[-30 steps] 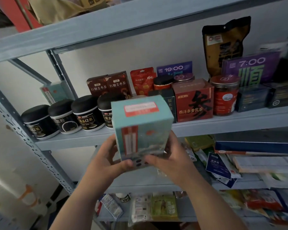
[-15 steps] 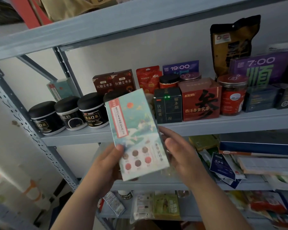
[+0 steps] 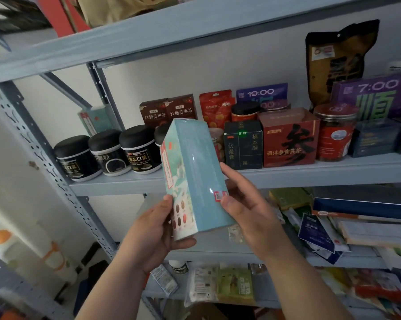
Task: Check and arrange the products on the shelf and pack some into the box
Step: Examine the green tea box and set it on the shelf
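A tall light-blue tea box (image 3: 195,172) is held upright in front of the grey metal shelf (image 3: 310,174), its plain side panel facing me and its printed front turned left. My left hand (image 3: 158,229) grips its lower left corner. My right hand (image 3: 245,204) presses against its right edge, thumb by a small red sticker. Behind it stand several black-lidded jars (image 3: 107,153), two brown tea boxes (image 3: 169,110), a dark green box (image 3: 243,146) and a red box (image 3: 289,142). No packing box is in view.
A second light-blue box (image 3: 95,118) leans behind the upright post at the shelf's back left. A red jar (image 3: 333,132), purple boxes (image 3: 377,98) and a black pouch (image 3: 338,56) fill the right. Lower shelves hold loose packets (image 3: 234,285) and flat boxes (image 3: 365,206).
The light-blue box has been turned in both hands: first its top showed, then its printed front, now its plain side panel. The hands stayed in front of the shelf.
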